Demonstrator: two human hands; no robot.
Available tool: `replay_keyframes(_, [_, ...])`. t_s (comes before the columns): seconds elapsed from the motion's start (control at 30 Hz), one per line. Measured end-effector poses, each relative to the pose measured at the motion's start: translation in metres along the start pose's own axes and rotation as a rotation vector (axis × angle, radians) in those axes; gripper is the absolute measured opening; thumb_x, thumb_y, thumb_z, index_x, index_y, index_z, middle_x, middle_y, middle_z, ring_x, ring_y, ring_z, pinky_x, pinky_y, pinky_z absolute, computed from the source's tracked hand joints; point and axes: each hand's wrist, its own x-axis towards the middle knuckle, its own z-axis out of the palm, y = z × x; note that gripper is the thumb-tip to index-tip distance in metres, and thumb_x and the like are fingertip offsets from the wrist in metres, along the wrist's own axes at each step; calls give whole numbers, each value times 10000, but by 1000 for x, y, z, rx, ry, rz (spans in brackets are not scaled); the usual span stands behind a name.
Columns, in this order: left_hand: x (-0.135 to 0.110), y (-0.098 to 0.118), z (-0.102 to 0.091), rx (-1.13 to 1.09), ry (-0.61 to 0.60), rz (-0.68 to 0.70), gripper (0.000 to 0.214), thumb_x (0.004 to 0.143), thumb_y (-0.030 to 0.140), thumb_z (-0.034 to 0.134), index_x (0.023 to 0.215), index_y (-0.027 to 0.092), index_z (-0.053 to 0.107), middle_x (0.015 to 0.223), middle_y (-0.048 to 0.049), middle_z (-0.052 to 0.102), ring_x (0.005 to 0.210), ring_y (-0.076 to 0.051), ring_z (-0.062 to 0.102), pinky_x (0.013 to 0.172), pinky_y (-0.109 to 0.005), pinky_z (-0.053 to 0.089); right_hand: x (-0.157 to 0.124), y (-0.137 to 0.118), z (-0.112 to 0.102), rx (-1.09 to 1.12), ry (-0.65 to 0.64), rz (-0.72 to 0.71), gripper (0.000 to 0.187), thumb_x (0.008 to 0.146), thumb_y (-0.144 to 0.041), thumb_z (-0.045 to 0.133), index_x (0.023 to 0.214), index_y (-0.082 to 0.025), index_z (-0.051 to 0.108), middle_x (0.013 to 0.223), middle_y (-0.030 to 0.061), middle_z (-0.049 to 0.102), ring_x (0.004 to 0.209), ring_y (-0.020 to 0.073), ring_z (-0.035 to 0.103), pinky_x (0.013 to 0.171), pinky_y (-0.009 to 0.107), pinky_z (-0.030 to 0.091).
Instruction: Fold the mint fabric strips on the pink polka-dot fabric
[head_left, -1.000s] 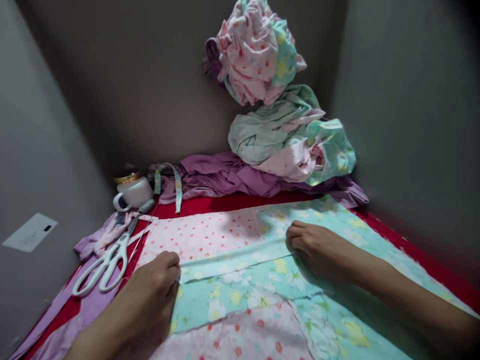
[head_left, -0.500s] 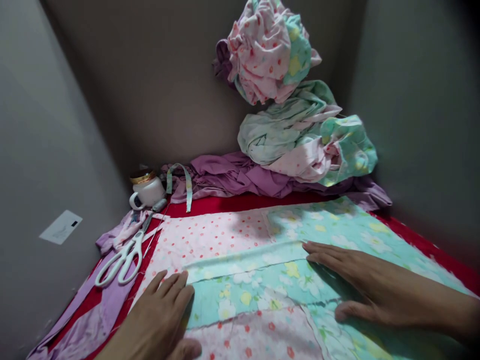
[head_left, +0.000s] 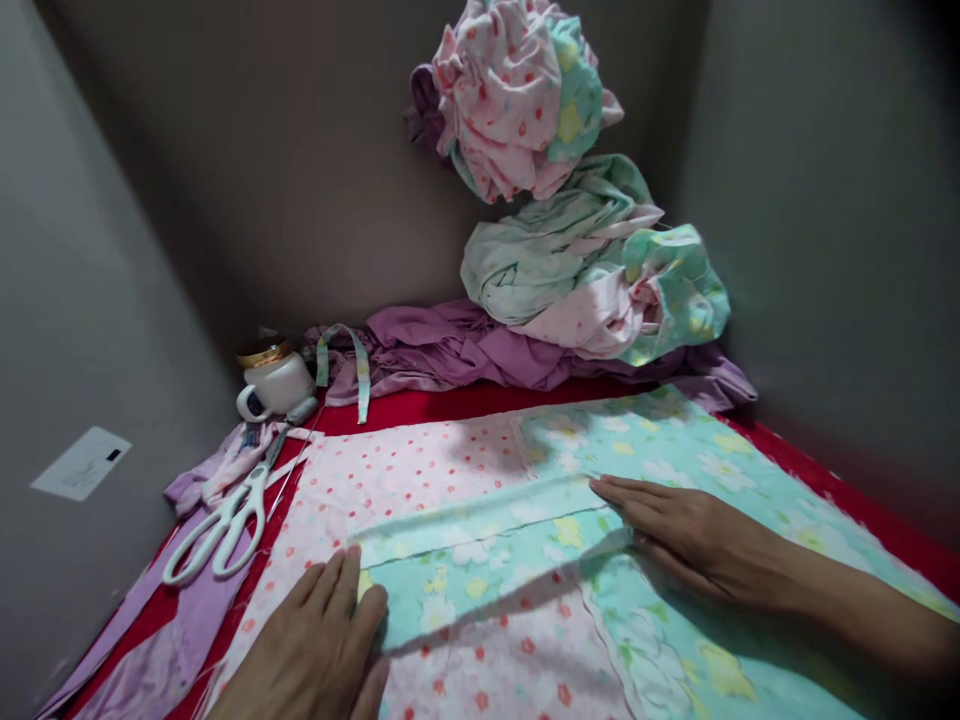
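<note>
A patchwork cloth (head_left: 465, 470) of pink dotted and mint flowered squares lies spread on a red surface (head_left: 465, 405). A folded mint strip (head_left: 480, 525) runs across it. My left hand (head_left: 322, 640) lies flat, fingers together, on the strip's left end at the bottom left. My right hand (head_left: 675, 530) lies flat on the strip's right end, fingers pointing left. Neither hand grips anything.
White scissors (head_left: 217, 520) lie at the left on purple cloth (head_left: 180, 640). A white mug with a gold lid (head_left: 274, 380) stands in the back left corner. Purple fabric (head_left: 465, 350) and bundled patchwork cloth (head_left: 585, 270) pile against the grey walls.
Both hands went from curled fists to flat palms on the cloth. The lower fold of the mint strip has shifted and the fabric lies smoother.
</note>
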Motion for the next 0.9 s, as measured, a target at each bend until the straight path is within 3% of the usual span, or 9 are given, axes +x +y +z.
replay_keyframes(0.1, [4, 2, -1, 27, -45, 6, 242, 761, 326, 487, 930, 201, 605, 1140, -122, 602, 1107, -315, 502, 938, -471, 404, 1, 8, 3, 15, 65, 80, 397, 872, -231, 371, 1228, -161, 532, 1202, 124, 599, 1039, 276, 606, 851, 433, 522])
replay_keyframes(0.3, [16, 6, -12, 24, -83, -91, 185, 809, 217, 437, 784, 213, 620, 1054, -97, 642, 992, -281, 572, 851, -435, 452, 11, 2, -2, 186, 106, 219, 331, 882, -295, 380, 1086, -213, 628, 1071, 89, 667, 951, 260, 635, 809, 384, 513])
replay_keyframes(0.43, [27, -3, -18, -214, -41, -240, 309, 887, 319, 354, 705, 209, 579, 950, -60, 620, 876, -220, 569, 770, -350, 454, 18, -7, -1, 277, 140, 403, 345, 896, -384, 365, 942, -196, 652, 945, 100, 673, 825, 230, 634, 714, 345, 506])
replay_keyframes(0.6, [40, -16, -20, -524, -105, -290, 383, 900, 359, 287, 632, 182, 494, 801, -34, 535, 746, -163, 509, 687, -281, 416, 25, -10, 7, 231, 239, 499, 318, 868, -402, 405, 818, -201, 647, 891, 93, 669, 804, 231, 613, 690, 336, 483])
replay_keyframes(0.77, [43, -24, -7, -478, -91, -378, 369, 884, 401, 301, 602, 188, 410, 669, -8, 491, 635, -151, 478, 603, -277, 368, 32, -7, 11, 154, 269, 571, 324, 862, -398, 407, 682, -201, 590, 711, 60, 628, 619, 184, 563, 564, 302, 442])
replay_keyframes(0.9, [44, -26, 2, -387, -48, -448, 348, 865, 391, 346, 581, 191, 376, 608, 0, 478, 588, -146, 472, 564, -273, 342, 35, -6, 16, 129, 307, 553, 263, 841, -384, 455, 690, -208, 579, 709, 50, 617, 635, 185, 560, 598, 308, 443])
